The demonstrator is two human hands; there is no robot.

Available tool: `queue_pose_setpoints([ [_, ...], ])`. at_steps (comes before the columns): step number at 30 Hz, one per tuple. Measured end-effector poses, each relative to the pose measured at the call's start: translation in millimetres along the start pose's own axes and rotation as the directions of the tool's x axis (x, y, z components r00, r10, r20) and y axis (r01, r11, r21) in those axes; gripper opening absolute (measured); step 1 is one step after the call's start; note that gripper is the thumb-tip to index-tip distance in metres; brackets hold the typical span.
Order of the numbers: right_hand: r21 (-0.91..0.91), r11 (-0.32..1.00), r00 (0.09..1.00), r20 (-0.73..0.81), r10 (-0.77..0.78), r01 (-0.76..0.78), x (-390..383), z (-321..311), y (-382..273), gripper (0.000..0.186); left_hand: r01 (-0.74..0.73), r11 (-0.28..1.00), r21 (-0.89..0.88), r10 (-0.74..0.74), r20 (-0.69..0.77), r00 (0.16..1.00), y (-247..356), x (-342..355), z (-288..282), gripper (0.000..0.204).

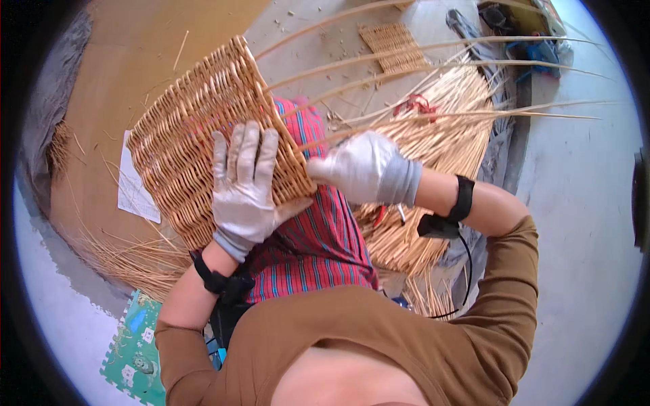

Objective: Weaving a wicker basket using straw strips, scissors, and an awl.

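Observation:
A woven wicker panel (196, 135) lies tilted across my lap, over red striped cloth (305, 264). Several long pale rods (379, 66) stick out from its right edge. My left hand (247, 183), in a whitish glove, rests flat on the weave with its fingers stretched out and its thumb toward the lower right edge. My right hand (359, 169), gloved too, is closed beside that edge, just below the lowest rod. What its fingers pinch is hidden.
At the right lies a large bundle of straw-coloured rods (440, 155) with a red tie (416, 107). Another small woven panel (393, 49) is on the floor ahead. Loose rods (145, 260), a white sheet (135, 183) and a green foam mat (139, 352) lie to the left.

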State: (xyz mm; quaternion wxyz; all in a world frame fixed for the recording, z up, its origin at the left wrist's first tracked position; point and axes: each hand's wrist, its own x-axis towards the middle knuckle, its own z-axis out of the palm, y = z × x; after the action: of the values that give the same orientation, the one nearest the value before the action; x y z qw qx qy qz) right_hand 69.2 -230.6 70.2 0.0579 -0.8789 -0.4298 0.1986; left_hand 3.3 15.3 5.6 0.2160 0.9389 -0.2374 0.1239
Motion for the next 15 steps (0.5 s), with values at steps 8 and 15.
queue_pose_setpoints([
  [8,0.007,0.977,0.712,-0.686,-0.152,0.215,-13.8,27.9,7.4,0.025,-0.012,1.0,-0.027,0.013,0.01,1.0,3.6,3.5,-8.1,0.085],
  [15,0.62,0.73,0.615,-0.466,0.636,-0.286,-93.0,173.6,38.1,0.018,-0.477,0.879,-0.016,0.445,0.392,0.805,-22.0,82.5,-61.1,0.072],
])
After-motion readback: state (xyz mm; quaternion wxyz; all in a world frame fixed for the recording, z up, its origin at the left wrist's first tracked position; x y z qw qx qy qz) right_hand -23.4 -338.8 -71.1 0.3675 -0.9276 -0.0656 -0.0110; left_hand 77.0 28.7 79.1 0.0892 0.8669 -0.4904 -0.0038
